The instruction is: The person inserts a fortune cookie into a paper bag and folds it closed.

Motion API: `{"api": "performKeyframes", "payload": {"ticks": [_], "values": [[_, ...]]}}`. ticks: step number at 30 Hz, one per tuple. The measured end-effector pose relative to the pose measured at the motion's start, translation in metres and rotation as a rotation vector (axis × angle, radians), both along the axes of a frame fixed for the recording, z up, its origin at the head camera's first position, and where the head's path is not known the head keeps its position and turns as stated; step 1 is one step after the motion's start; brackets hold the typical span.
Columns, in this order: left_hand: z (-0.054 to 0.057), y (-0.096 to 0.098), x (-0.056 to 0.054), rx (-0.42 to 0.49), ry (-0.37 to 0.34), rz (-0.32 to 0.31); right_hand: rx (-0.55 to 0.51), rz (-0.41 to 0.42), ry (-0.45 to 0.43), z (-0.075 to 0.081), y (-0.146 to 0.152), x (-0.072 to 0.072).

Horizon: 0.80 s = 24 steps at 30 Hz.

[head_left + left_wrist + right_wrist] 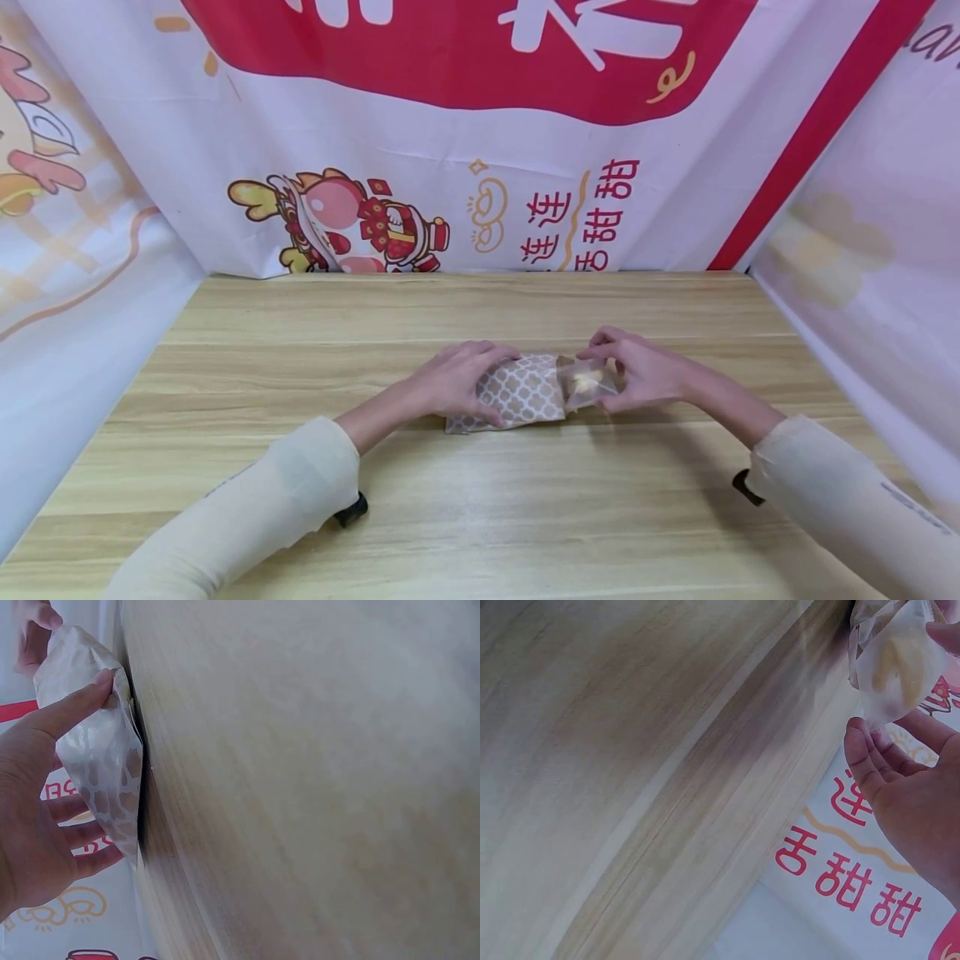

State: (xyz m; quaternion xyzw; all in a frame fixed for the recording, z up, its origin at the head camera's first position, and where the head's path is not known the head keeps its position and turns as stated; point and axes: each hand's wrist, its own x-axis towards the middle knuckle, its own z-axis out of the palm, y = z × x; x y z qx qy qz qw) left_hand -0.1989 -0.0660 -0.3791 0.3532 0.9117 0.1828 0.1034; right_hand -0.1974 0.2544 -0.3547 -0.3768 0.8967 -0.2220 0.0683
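A flat paper-like bag [525, 387] with a tan and white lattice pattern lies on the wooden table. My left hand [457, 379] holds it at its left part, the thumb on the near edge and the fingers on the far edge. In the left wrist view the thumb presses the face of the bag [109, 761]. My right hand [648, 375] pinches a small translucent packet [588, 383] at the bag's right end. Something pale yellow shows inside the packet [900, 671] in the right wrist view. How far the packet reaches into the bag is hidden.
The light wood table [480, 517] spreads around both hands. A white printed cloth [450, 142] with red shapes and cartoon figures stands behind it, with more printed cloth [847, 208] along both sides. Dark straps [351, 510] show below the cream sleeves [277, 492].
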Motion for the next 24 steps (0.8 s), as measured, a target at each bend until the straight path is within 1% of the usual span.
{"api": "performKeyframes", "payload": {"ticks": [5, 12, 18, 24], "values": [[-0.002, 0.001, -0.001, 0.000, 0.020, -0.008, 0.020, 0.002, -0.001, 0.002, -0.004, -0.002], [-0.003, 0.001, -0.002, 0.006, 0.017, -0.005, 0.021, 0.004, -0.016, 0.003, -0.009, -0.005], [-0.003, 0.001, -0.003, 0.008, 0.010, -0.006, 0.016, -0.018, -0.016, 0.001, -0.013, -0.005], [-0.003, 0.001, -0.004, 0.010, 0.010, -0.020, -0.028, -0.046, 0.026, -0.004, -0.015, -0.003]]}}
